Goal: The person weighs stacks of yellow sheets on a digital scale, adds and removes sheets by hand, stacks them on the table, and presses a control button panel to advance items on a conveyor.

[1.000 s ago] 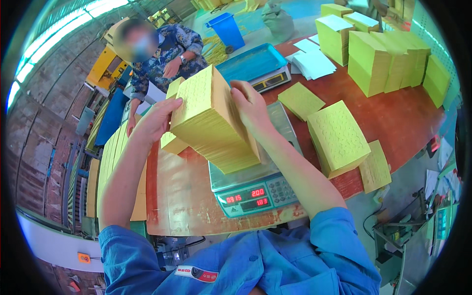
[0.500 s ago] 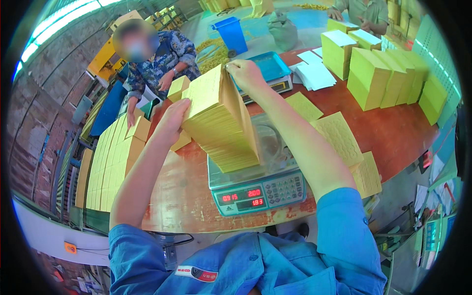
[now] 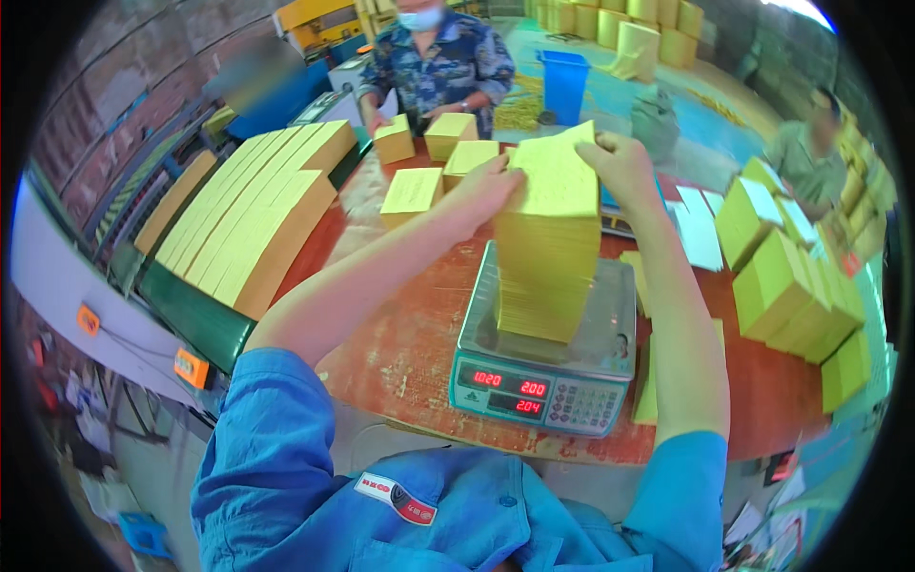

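On the teal-bodied electronic scale with a silver metal plate [image 3: 607, 334], set on the worn red-brown tabletop [image 3: 400, 329], stands a tall block-shaped stack of loose yellow paper sheets [image 3: 543, 253], roughly upright as far as the view shows, its lower front a bit blurred. Left bare hand [image 3: 488, 193] lies against the stack's upper left edge; its far fingers are hidden, so can't tell how tight that grip is. Right bare hand [image 3: 624, 167] has thumb and curled fingers closed on the top right corner, where the paper peaks up slightly. Handling, judged by looks: fairly heavy as a whole, each sheet light and bendy, stiff only while packed together. Sheets look unbound, so likely to slide over one another, fan out or shear sideways; corners probably crease or tear under a hard pinch. Top edges suit squaring up or thumbing off a few sheets, not carrying the lot. For the full weight, best hold is low, flat palms on opposite sides, fingers under the bottom sheet, even squeeze. Short yellow paper blocks [image 3: 412, 194] sit beyond the left forearm, near a co-worker in a camouflage jacket [image 3: 443, 62].
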`<state>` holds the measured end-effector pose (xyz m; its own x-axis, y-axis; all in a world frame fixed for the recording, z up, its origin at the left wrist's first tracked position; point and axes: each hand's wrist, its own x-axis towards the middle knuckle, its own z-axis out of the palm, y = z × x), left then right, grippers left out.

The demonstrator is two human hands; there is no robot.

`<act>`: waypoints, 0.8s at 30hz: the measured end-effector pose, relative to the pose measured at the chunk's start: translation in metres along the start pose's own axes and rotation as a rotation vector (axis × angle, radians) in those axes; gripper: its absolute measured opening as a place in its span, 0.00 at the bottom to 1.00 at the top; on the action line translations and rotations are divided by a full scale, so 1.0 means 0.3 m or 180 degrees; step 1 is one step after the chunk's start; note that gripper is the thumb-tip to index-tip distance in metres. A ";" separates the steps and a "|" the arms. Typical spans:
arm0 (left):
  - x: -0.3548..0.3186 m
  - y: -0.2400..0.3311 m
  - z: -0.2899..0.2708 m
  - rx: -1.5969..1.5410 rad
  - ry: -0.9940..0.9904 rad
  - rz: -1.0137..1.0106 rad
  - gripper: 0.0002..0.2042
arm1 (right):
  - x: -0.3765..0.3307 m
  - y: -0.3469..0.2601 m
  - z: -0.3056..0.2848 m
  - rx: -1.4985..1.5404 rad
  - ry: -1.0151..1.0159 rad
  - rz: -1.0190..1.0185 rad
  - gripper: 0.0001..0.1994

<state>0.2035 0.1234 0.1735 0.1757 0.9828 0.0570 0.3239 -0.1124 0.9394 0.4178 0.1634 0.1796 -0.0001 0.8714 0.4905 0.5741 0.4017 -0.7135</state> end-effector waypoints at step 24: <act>-0.516 0.020 -0.200 0.1878 -0.0041 0.3162 0.18 | -0.624 -0.321 -0.097 0.0498 -0.1514 0.0117 0.15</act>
<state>0.1223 -0.0207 0.1906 0.6050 0.4214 0.6756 0.4208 -0.8895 0.1780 0.3863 -0.0467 0.1711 -0.3763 0.9030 0.2073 0.4511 0.3740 -0.8104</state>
